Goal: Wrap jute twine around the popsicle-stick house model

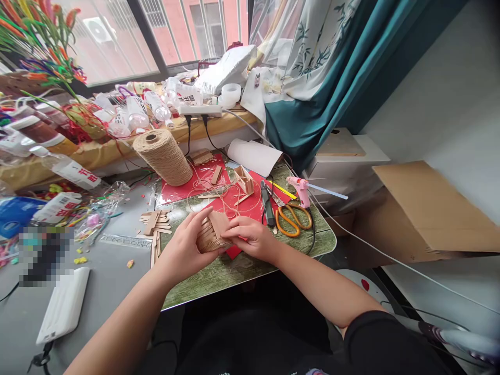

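Note:
Both hands hold a small craft-stick piece (211,232), made of wooden sticks laid side by side, above the front of the green table. My left hand (185,245) is wrapped around its left side, thumb below and fingers above. On the right edge, my right hand (250,237) closes its fingers against the piece. Behind them, a small box of wooden sticks (244,179) and loose twine (222,195) lie on red sheets (255,208). Loose craft sticks (156,224) are piled left of my left hand.
Right of the hands lie orange-handled scissors (292,219), a dark green-grey tool (267,205) and a pink glue gun (300,190) with a glue stick in it. A large twine spool (162,156) stands behind. A power strip (201,110) sits on the sill; a white power bank (64,304) lies left.

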`<state>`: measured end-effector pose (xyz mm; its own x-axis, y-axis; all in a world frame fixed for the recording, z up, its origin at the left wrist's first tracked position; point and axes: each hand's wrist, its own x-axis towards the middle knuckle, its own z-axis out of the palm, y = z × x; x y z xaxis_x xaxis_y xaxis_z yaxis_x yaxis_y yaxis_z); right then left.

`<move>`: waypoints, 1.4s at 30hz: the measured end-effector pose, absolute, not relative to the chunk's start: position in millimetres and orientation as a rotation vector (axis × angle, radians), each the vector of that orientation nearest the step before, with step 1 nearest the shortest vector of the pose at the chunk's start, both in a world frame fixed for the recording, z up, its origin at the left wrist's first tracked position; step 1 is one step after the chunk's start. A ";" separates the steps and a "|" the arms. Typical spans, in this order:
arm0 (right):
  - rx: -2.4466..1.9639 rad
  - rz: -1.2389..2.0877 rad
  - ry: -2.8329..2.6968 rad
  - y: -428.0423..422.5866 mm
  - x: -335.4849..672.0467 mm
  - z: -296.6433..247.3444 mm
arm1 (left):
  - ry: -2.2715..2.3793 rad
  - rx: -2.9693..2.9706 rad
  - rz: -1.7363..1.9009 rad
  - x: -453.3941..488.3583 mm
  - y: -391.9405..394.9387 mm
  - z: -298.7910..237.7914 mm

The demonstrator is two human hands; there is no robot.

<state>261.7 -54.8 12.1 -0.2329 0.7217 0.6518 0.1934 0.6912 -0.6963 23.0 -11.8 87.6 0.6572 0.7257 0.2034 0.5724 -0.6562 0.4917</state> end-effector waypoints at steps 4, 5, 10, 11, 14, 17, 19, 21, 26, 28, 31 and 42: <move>-0.709 0.517 -1.857 -52.1 268.2 30.3 | 0.988 2.368 0.790 23.9 -15.7 68.8; -0.705 0.501 -1.888 -51.5 270.3 33.5 | 0.972 2.318 0.834 24.9 -15.7 59.2; -0.720 0.402 -2.072 -50.8 276.4 41.1 | 0.905 2.042 0.947 29.2 -14.3 9.1; -0.731 0.387 -2.102 -51.0 276.3 41.6 | 0.890 2.021 0.954 28.7 -14.0 2.4; -0.757 0.365 -2.160 -51.2 275.3 42.5 | 0.867 1.996 0.947 23.7 -13.4 -9.0; -0.755 0.349 -2.212 -50.2 275.5 41.5 | 0.892 1.983 0.943 16.6 -13.3 -13.7; -0.762 0.335 -2.229 -48.8 277.0 39.5 | 0.906 1.976 0.952 12.4 -13.5 -16.1; -0.778 0.322 -2.226 -47.3 279.2 37.2 | 0.910 1.966 0.961 9.0 -13.7 -18.0; -0.798 0.309 -2.185 -44.4 284.5 33.9 | 0.928 1.943 0.934 1.2 -13.5 -18.7; -0.803 0.322 -2.173 -43.6 286.1 33.2 | 0.959 1.947 0.907 -2.6 -12.9 -19.1; -0.802 0.350 -2.167 -42.6 288.7 31.4 | 1.013 1.971 0.865 -8.6 -11.5 -20.2; -0.818 0.538 -2.036 -42.9 289.6 21.8 | 1.106 2.469 0.880 19.0 -19.7 57.8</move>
